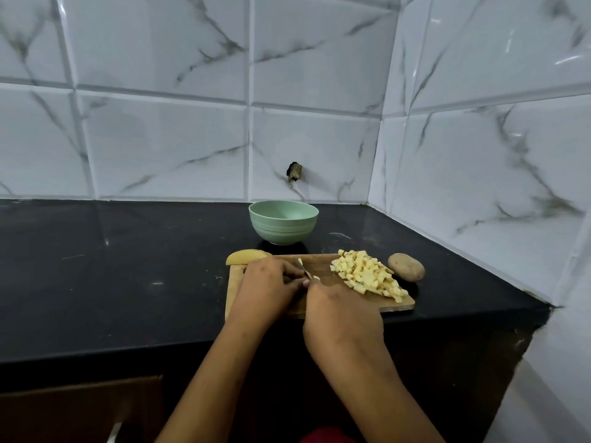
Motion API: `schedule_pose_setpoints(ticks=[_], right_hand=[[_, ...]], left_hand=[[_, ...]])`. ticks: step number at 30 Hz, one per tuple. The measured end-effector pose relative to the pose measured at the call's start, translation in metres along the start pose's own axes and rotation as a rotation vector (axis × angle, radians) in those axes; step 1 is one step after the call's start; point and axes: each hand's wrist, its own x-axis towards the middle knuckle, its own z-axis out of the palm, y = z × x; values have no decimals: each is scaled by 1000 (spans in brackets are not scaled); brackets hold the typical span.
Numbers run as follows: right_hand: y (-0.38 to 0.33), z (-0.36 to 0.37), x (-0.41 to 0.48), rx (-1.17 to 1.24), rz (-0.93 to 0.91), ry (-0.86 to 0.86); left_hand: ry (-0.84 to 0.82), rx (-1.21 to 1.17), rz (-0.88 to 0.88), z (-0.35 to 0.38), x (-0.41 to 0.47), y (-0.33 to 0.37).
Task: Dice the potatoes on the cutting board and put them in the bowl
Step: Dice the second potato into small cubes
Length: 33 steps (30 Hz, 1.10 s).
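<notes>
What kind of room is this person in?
Most likely a home kitchen: a black countertop against a tiled wall, a wooden cutting board with diced potato on it, and a green bowl behind.

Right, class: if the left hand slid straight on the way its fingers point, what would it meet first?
Probably the knife blade, right at the left hand's fingertips, with the right hand close beside it; depth is hard to judge.

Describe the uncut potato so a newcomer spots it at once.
On the black counter lies a wooden cutting board. At its far right corner, beside the diced pile, sits the whole potato. It alone is brown-skinned and uncut.
</notes>
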Motion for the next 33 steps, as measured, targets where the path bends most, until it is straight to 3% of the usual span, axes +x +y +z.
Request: schedule_pose_setpoints(ticks=[6, 16, 26, 33], right_hand=[[9, -5, -29, 73, 9, -26], [42, -14, -21, 327, 74, 156], [46, -9, -22, 349, 71, 114], [39, -10, -24, 320, 74, 89]], left_hand=[[80, -1, -37, -1, -5, 1], [101, 69, -32, 1, -6, 4], [-140, 284, -5, 6, -1, 3], [-150, 306, 7, 5, -3, 4]])
